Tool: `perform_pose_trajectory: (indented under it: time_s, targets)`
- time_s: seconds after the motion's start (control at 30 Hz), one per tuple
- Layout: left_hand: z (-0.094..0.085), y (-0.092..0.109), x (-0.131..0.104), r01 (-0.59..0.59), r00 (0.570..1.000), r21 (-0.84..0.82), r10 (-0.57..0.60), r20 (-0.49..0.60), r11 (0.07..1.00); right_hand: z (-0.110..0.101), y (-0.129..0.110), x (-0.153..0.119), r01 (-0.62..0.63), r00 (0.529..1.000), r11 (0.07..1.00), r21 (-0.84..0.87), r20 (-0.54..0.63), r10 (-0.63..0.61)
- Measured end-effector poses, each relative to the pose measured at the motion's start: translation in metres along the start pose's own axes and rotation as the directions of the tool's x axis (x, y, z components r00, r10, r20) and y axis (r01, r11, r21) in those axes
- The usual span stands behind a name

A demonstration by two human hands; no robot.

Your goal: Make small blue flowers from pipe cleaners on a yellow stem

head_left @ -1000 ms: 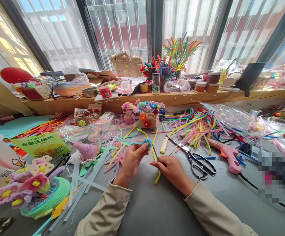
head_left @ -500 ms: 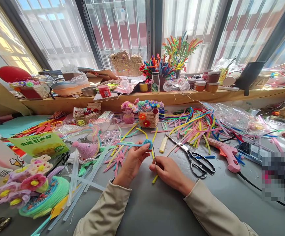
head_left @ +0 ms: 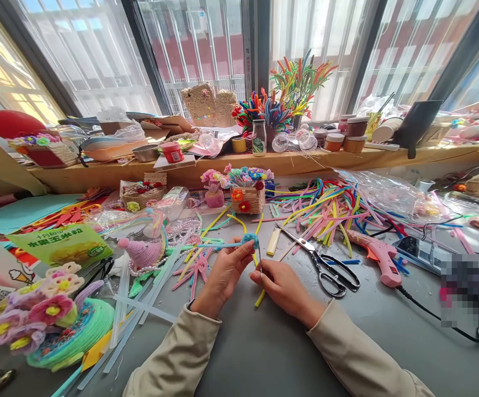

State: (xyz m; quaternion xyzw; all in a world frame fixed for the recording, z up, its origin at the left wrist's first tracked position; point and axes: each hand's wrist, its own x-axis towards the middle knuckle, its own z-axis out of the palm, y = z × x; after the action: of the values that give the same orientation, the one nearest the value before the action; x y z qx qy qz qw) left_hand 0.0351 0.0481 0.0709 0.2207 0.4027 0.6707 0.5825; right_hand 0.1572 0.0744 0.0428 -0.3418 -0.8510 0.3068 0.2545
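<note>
Near the middle of the view, my left hand (head_left: 228, 275) pinches a small blue fuzzy coil (head_left: 249, 240) between thumb and fingers. A light blue strand (head_left: 218, 244) runs out from it to the left. My right hand (head_left: 283, 284), lower and to the right, is closed on a thin dark wire that rises to the coil. Under the hands, a yellow pipe cleaner (head_left: 260, 298) lies on the grey table (head_left: 256, 353).
Right of my hands lie a cream-coloured stick (head_left: 273, 241), scissors (head_left: 314, 255), a pink glue gun (head_left: 380, 258) and a phone (head_left: 419, 253). Pipe cleaners (head_left: 322, 212) are heaped behind. To the left are clear glue sticks (head_left: 152, 292) and fuzzy flowers (head_left: 52, 310).
The view has shifted slightly. Both hands keep nearly the same place and grip on the blue coil and the wire.
</note>
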Motion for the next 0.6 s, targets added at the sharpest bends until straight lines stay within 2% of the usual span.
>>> perform_pose_trajectory:
  time_s: [0.17, 0.4, 0.6]
  targets:
    - [-0.0001, 0.0005, 0.0007, 0.013, 1.0, -0.003, -0.013, 0.016, 1.0, 0.0002, 0.0015, 0.0017, -0.008, 1.0, 1.0, -0.01, -0.025, 0.008]
    - [-0.0017, 0.0009, 0.001, 0.018, 0.999, -0.018, -0.019, -0.047, 1.0, 0.0017, 0.0045, 0.0036, -0.02, 0.997, 1.0, -0.004, -0.077, 0.02]
    - [-0.0029, 0.0029, 0.0006, 0.0, 1.0, 0.058, 0.001, -0.022, 0.998, -0.0017, 0.0022, 0.0022, -0.023, 0.997, 0.999, 0.024, -0.079, 0.025]
